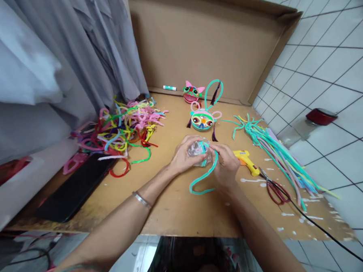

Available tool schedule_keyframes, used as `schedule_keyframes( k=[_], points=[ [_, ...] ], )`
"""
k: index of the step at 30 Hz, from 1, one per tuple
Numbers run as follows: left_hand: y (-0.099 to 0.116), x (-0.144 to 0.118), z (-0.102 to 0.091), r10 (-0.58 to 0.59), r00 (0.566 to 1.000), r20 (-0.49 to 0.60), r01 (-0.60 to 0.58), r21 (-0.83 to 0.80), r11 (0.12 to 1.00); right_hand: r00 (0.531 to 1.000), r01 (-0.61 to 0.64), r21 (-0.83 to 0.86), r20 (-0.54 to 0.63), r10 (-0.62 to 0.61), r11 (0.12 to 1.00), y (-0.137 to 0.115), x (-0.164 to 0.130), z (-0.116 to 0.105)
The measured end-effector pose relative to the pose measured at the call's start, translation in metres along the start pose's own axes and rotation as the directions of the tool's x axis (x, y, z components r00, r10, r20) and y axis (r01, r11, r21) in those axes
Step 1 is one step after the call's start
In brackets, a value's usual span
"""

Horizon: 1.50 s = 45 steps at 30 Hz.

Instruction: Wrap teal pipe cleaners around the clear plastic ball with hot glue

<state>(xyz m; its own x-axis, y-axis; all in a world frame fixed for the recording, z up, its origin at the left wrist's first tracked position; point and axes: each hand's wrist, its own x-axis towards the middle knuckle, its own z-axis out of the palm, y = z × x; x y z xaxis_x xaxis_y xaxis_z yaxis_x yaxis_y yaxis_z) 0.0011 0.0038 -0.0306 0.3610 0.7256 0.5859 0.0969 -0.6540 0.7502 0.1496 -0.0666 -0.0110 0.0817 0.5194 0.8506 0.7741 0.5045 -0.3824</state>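
Observation:
Over the middle of the table, my left hand (182,154) is closed round a see-through plastic piece (194,149) with a teal band about it. My right hand (227,162) pinches a teal pipe cleaner (199,179) against the plastic piece's right side. The loose end of this pipe cleaner hangs down and curls to the left below the hands. Just beyond them stands a decorated animal head (202,120) with pink ear loops, a tall teal loop and dark tassels. A smaller head with pink ears (192,92) sits behind it.
Tangled coloured pipe cleaners (129,126) and a black phone-like slab (77,188) lie left. A yellow glue gun (246,162), red-handled scissors (277,191), a black cable and straight pipe cleaners (280,159) lie right. Cardboard (207,41) stands behind, near a glue stick (169,88).

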Motion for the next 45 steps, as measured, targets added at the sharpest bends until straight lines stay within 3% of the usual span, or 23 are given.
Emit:
schedule_keyframes(
  k=[10,19,26,41,45],
  points=[
    [0.0005,-0.0018,0.0008,0.011,1.0,0.021,-0.011,0.02,1.0,0.999,0.033,-0.032,0.019,-0.033,0.999,0.0,0.002,0.0023],
    [-0.0041,-0.0015,0.0022,0.104,0.995,0.006,-0.104,0.048,0.993,0.997,0.061,-0.123,0.053,-0.055,0.991,-0.0019,0.0034,0.0037],
    [-0.0054,-0.0021,0.0023,0.119,0.993,0.016,-0.12,0.094,0.988,0.993,0.12,-0.137,0.018,-0.119,0.983,-0.0041,0.002,0.0038],
    [-0.0033,-0.0024,0.0012,0.17,0.985,0.021,-0.171,0.119,0.978,0.994,0.101,-0.17,0.048,-0.095,0.98,-0.004,0.0027,0.0054],
    [-0.0013,-0.0013,0.0002,0.137,0.99,0.033,-0.14,0.111,0.984,0.994,0.086,-0.153,0.077,-0.075,0.984,-0.0023,0.0022,0.0053]
  ],
)
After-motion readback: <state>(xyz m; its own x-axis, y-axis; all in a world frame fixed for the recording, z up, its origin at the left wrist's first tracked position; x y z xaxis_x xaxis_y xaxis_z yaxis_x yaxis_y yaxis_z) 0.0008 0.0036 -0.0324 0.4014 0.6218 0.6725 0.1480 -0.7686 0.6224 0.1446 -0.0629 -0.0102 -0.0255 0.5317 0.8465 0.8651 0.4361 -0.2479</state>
